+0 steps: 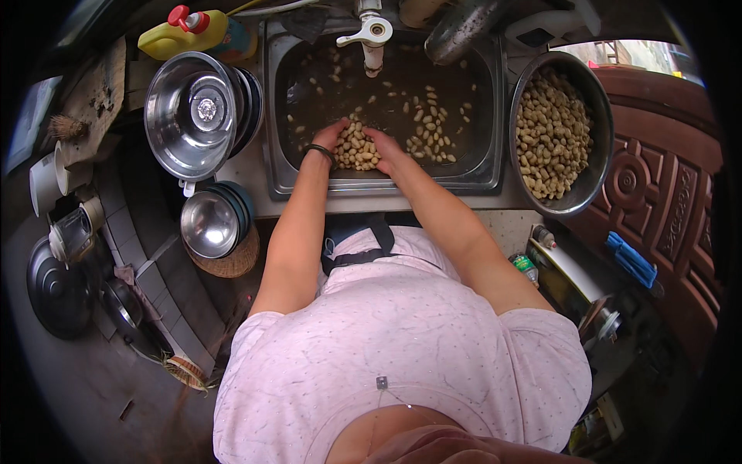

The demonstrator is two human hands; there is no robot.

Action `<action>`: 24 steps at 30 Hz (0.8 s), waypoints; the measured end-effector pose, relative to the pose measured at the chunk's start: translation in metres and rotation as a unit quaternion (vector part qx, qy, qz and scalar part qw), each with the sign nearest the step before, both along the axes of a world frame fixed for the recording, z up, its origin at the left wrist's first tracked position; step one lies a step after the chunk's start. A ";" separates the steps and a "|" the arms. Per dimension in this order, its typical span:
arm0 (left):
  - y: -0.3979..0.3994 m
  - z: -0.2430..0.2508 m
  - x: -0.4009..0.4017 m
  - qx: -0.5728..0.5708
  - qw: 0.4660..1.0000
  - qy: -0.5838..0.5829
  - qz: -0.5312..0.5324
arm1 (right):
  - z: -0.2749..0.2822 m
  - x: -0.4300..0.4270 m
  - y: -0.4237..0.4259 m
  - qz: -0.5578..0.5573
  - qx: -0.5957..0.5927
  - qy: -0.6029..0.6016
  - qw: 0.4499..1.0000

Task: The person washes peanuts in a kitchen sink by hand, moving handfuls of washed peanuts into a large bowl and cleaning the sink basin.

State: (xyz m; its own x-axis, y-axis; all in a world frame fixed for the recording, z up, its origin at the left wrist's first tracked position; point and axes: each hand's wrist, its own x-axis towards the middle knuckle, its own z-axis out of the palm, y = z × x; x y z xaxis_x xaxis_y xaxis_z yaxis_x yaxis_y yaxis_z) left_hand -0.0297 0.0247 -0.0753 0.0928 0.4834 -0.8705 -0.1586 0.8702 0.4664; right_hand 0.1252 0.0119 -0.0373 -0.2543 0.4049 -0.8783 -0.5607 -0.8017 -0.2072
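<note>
Both my hands are in a steel sink (pixel 382 187) of murky brown water, cupped around a heap of unshelled peanuts (pixel 357 148). On the heap's left side is my left hand (pixel 330 136), with a dark bangle at its wrist. My right hand (pixel 385 149) closes in from the other side, thumb over the top of the nuts. Loose peanuts (pixel 430 124) float to the right, and a few more drift along the left and far sides. At the right of the sink, a large metal basin (pixel 603 145) holds a big pile of peanuts (pixel 553 139).
Above the sink hangs a white-handled tap (pixel 374 35). Metal bowls (pixel 191 116) stand at the left, with smaller bowls (pixel 210 223) on a wicker basket (pixel 237 258). Behind them is a yellow jug (pixel 191 35) with a red cap. A carved brown door (pixel 655 174) is at the right.
</note>
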 end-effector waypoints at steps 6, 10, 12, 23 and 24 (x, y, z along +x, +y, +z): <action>-0.013 0.048 0.065 0.151 0.958 -0.049 0.239 | -0.003 -0.003 -0.003 -0.160 0.054 0.040 0.985; -0.010 0.079 0.097 0.276 0.925 -0.024 0.258 | 0.028 -0.003 0.002 -0.265 0.164 -0.020 0.950; -0.003 0.116 0.117 0.308 0.912 -0.050 0.265 | 0.074 0.015 0.008 -0.302 0.197 -0.081 0.929; 0.025 0.272 0.346 0.550 0.817 -0.170 -0.036 | 0.254 0.249 -0.007 -0.438 0.398 -0.219 0.776; 0.036 0.261 0.361 0.550 0.818 -0.167 -0.036 | 0.259 0.268 -0.010 -0.423 0.382 -0.246 0.784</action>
